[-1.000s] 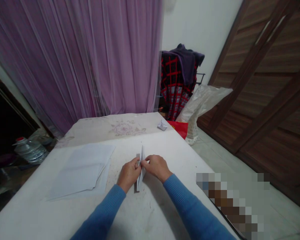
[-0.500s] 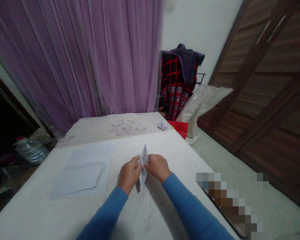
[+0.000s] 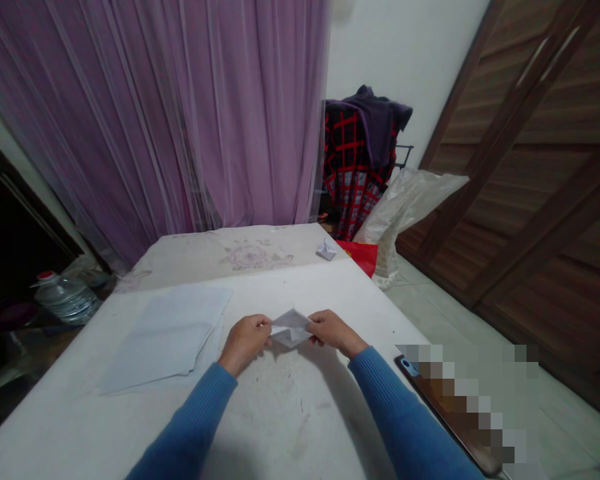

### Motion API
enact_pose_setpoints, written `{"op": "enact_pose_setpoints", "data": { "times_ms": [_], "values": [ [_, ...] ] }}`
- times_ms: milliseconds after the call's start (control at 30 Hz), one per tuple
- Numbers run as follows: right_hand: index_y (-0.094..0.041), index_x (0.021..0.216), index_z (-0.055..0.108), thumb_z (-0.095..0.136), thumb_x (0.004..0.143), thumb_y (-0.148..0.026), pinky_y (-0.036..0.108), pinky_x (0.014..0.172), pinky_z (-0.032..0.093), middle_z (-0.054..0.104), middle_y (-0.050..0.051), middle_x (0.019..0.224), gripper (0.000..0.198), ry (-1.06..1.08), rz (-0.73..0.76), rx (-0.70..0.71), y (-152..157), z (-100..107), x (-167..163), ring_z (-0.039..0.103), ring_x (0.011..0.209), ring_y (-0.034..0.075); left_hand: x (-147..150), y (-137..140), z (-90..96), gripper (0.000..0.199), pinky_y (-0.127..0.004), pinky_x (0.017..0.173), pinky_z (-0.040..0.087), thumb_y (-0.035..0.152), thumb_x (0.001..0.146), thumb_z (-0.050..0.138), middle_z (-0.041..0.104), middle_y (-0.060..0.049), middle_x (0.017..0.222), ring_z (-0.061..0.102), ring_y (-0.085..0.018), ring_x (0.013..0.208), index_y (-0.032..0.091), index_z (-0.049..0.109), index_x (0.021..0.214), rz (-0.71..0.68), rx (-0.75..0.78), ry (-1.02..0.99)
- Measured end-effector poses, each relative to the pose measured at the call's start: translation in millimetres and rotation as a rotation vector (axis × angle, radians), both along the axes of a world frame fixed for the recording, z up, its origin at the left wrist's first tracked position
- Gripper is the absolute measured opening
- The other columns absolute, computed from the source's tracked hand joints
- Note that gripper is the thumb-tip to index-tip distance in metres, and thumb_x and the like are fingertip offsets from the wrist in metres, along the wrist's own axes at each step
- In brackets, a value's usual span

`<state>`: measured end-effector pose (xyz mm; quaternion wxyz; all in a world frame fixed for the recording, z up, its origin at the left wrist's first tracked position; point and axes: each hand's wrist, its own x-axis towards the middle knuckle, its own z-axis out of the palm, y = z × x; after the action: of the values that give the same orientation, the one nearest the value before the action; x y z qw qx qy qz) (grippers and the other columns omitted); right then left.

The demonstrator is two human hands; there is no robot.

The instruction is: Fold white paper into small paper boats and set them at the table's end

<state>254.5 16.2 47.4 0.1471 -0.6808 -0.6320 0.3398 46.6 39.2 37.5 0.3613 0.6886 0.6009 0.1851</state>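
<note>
A small folded white paper, diamond-like in outline with a fold across its middle, is held between my two hands over the table. My left hand pinches its left corner. The opposite corner is gripped by my right hand, thumb and fingers closed on it. A stack of white paper sheets lies to the left of my left hand. Farther back, near the table's right edge, stands a small finished-looking folded paper piece with a thin point sticking up.
The white table carries a flower-patterned cover at its far end. A phone, partly blurred out, lies along the right edge. Left of the table is a large water bottle. Beyond the right edge are a red bag and a plastic bag.
My hands have moved apart sideways. The folded paper, tall and narrow before, is now spread wider and lower between them. The head view has shifted slightly.
</note>
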Motion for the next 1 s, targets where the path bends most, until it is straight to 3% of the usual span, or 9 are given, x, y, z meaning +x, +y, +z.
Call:
{"op": "enact_pose_setpoints", "data": {
  "times_ms": [67,133,267,367,467,567,700,800,1000],
  "values": [
    [-0.015,0.076,0.073,0.046,0.078,-0.011,0.017,0.050,0.039,0.070,0.001,0.064,0.027,0.028,0.009,-0.005,-2.0,-4.8,2.0,0.058,0.051,0.009,-1.0,-2.8,4.3,0.025,-0.021,0.049,0.039,0.020,0.081,0.048,0.068,0.001,0.063,0.060,-0.013,0.052,0.019,0.072,0.086,-0.023,-0.014,0.005],
    [-0.014,0.074,0.072,0.047,0.075,-0.010,0.018,0.051,0.037,0.070,0.002,0.063,0.025,0.018,0.005,0.014,-5.5,-7.8,1.3,0.058,0.052,0.010,-1.7,-9.2,10.7,0.022,-0.022,0.056,0.043,0.024,0.082,0.052,0.069,0.000,0.072,0.063,-0.014,0.062,0.020,0.071,0.093,-0.034,0.074,0.029],
    [-0.017,0.078,0.072,0.051,0.075,-0.013,0.021,0.058,0.034,0.072,0.004,0.074,0.022,-0.069,-0.027,0.121,-13.6,-8.8,-5.0,0.061,0.066,0.014,-6.8,-24.4,20.9,0.028,-0.032,0.086,0.049,0.018,0.087,0.048,0.066,-0.005,0.109,0.063,-0.019,0.098,0.024,0.068,0.106,-0.181,0.518,0.064],
    [-0.019,0.081,0.073,0.051,0.077,-0.016,0.023,0.060,0.031,0.072,0.005,0.080,0.022,-0.136,-0.038,0.170,-19.0,-7.7,-10.7,0.060,0.072,0.016,-14.3,-28.5,17.0,0.049,-0.046,0.110,0.035,0.000,0.082,0.044,0.046,-0.003,0.145,0.039,-0.023,0.136,0.030,0.069,0.110,-0.458,0.676,0.142],
    [-0.019,0.079,0.072,0.052,0.078,-0.018,0.024,0.059,0.030,0.072,0.005,0.078,0.021,-0.168,-0.031,0.173,-23.2,-5.4,-15.5,0.059,0.070,0.016,-20.3,-27.1,7.4,0.067,-0.060,0.112,0.023,-0.006,0.079,0.044,0.022,0.001,0.160,0.018,-0.029,0.147,0.041,0.061,0.124,-0.652,0.612,0.323],
    [-0.020,0.079,0.072,0.051,0.079,-0.018,0.024,0.059,0.029,0.072,0.005,0.078,0.021,-0.212,0.000,0.188,-26.8,-2.1,-19.6,0.060,0.070,0.016,-19.2,-27.4,6.7,0.072,-0.061,0.107,0.031,-0.005,0.081,0.044,0.033,-0.006,0.156,0.033,-0.033,0.141,0.043,0.050,0.135,-0.730,0.522,0.496],
    [-0.022,0.080,0.072,0.050,0.081,-0.019,0.024,0.061,0.031,0.073,0.004,0.079,0.022,-0.289,0.037,0.225,-31.2,2.3,-25.7,0.062,0.073,0.016,-5.6,-34.4,23.0,0.061,-0.048,0.089,0.050,0.001,0.085,0.047,0.068,-0.011,0.113,0.067,-0.029,0.101,0.033,0.048,0.137,-0.749,0.458,0.725],
    [-0.023,0.082,0.073,0.050,0.082,-0.021,0.024,0.062,0.032,0.074,0.004,0.082,0.023,-0.309,0.053,0.235,-33.4,4.3,-30.1,0.064,0.076,0.017,5.8,-39.5,31.2,0.052,-0.039,0.074,0.052,0.003,0.088,0.047,0.072,-0.010,0.092,0.071,-0.028,0.085,0.027,0.051,0.134,-0.755,0.446,0.841],
    [-0.023,0.085,0.075,0.051,0.079,-0.019,0.024,0.065,0.034,0.074,0.005,0.084,0.024,-0.217,0.004,0.220,-28.8,0.1,-26.6,0.063,0.078,0.018,7.0,-38.1,19.3,0.040,-0.034,0.070,0.049,0.005,0.088,0.049,0.071,-0.010,0.084,0.070,-0.027,0.080,0.024,0.060,0.122,-0.672,0.451,0.813]
  ]
}}
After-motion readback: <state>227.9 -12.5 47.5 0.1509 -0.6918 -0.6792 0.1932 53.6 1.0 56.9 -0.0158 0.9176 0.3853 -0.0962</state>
